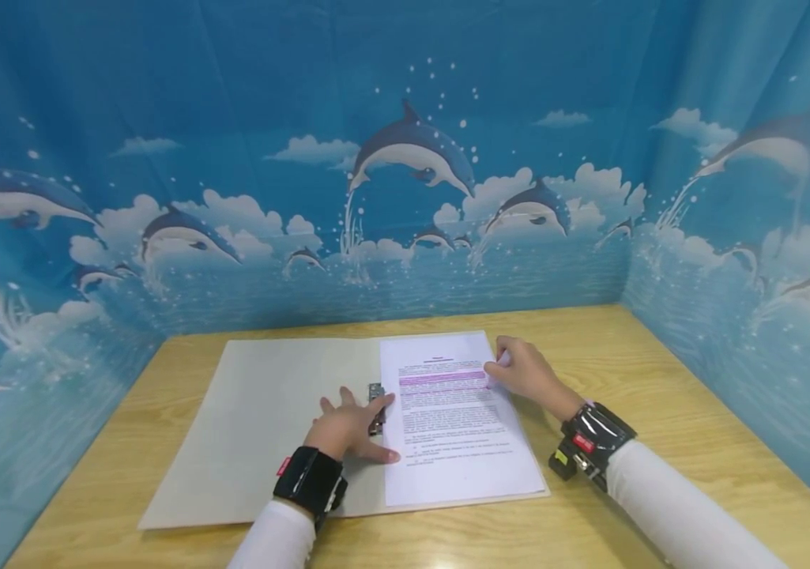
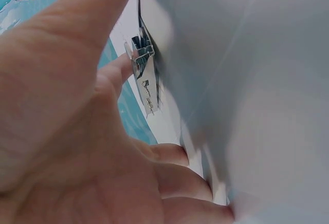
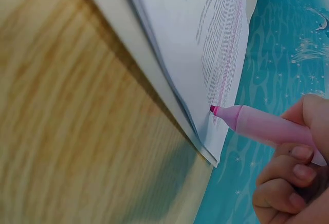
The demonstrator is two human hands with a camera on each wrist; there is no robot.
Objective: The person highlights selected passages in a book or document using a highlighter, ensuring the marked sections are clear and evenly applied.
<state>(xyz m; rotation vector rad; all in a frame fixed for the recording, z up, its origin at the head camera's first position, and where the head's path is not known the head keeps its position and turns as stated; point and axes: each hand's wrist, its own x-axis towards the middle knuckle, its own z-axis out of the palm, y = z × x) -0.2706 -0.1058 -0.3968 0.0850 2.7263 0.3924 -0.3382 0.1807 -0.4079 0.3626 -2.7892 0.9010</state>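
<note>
An open folder lies flat, with a stack of printed sheets on its right half. Several text lines near the top of the page carry pink-purple highlighting. My right hand grips a pink highlighter at the page's right edge. In the right wrist view its dark pink tip is at the ends of the text lines, touching or just above the paper. My left hand rests with fingers spread across the folder's middle, thumb and forefinger reaching the sheets' left edge. Beneath it, a metal clip is partly hidden.
The folder lies on a wood-grain table. A blue curtain printed with dolphins, clouds and water hangs behind the table and along both sides. Both wrists wear black straps with small devices.
</note>
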